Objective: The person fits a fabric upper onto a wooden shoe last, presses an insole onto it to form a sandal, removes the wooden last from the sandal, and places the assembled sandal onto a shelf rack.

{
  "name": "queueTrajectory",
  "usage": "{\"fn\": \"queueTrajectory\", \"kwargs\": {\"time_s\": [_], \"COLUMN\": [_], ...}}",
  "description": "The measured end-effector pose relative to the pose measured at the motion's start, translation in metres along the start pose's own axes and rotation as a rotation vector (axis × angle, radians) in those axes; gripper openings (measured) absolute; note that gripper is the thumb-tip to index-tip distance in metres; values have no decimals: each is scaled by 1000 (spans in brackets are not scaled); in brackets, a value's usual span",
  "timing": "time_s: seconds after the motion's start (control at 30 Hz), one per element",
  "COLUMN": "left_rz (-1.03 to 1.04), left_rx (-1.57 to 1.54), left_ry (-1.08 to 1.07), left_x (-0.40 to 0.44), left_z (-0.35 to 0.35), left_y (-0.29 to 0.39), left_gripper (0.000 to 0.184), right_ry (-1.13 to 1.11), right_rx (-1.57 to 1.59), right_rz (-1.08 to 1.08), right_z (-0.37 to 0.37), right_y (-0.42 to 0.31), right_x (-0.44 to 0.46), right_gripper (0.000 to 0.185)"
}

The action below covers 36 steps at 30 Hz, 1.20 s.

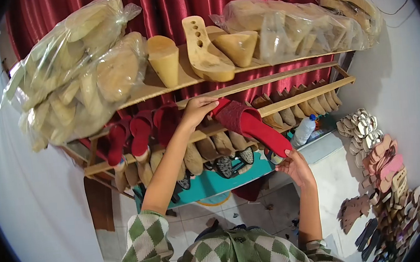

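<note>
A red open-toed sandal (252,125) is held up between my two hands, above the wooden rack. My left hand (200,110) is closed round its upper-left end, by the textured band. The fingers of my right hand (295,166) pinch the narrow lower-right end of the sole. Left of my left forearm, several red sandals (141,134) sit on wooden shoe forms on the rack. Behind the held sandal, more wooden forms (298,107) stand in a row along the rack's rail (311,94).
The upper shelf (154,90) bears plastic bags of wooden forms (82,67), (290,24) and loose wooden pieces (164,60). A bottle (303,132) stands right of my right hand. Shoe parts (388,165) lie piled along the right wall, and patterned shoes (224,166) sit below the rack.
</note>
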<state>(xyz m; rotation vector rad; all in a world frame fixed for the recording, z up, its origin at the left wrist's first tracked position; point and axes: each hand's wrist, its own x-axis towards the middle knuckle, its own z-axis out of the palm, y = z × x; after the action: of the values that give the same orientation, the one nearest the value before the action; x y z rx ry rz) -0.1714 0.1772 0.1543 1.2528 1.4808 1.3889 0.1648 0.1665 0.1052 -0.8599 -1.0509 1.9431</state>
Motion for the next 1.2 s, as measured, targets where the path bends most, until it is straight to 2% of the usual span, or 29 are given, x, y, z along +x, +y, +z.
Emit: {"fn": "queueTrajectory", "kwargs": {"time_s": [0.17, 0.23, 0.33, 0.5, 0.8, 1.1, 1.13, 1.2], "left_rz": [6, -96, -68, -132, -204, -205, -202, -205], "left_rx": [-2, 256, 528, 778, 870, 915, 919, 931], "left_ry": [-9, 72, 182, 245, 222, 219, 218, 217], "left_x": [44, 85, 115, 137, 150, 151, 150, 151], "left_z": [-28, -47, -87, -136, -153, -155, -155, -156], "left_y": [6, -21, -34, -50, -73, -78, -78, -77], "left_gripper": [34, 37, 37, 37, 36, 35, 35, 35], "right_ry": [62, 65, 83, 47, 32, 62, 96, 73], "right_rx": [58, 74, 82, 111, 132, 21, -18, -2], "right_rz": [-51, -38, -31, 7, 31, 8, 28, 24], "right_z": [48, 59, 90, 129, 188, 187, 192, 194], "right_y": [8, 15, 17, 42, 91, 108, 102, 100], "right_x": [14, 23, 29, 62, 90, 102, 98, 98], "right_gripper": [32, 32, 33, 39, 40, 55, 44, 45]}}
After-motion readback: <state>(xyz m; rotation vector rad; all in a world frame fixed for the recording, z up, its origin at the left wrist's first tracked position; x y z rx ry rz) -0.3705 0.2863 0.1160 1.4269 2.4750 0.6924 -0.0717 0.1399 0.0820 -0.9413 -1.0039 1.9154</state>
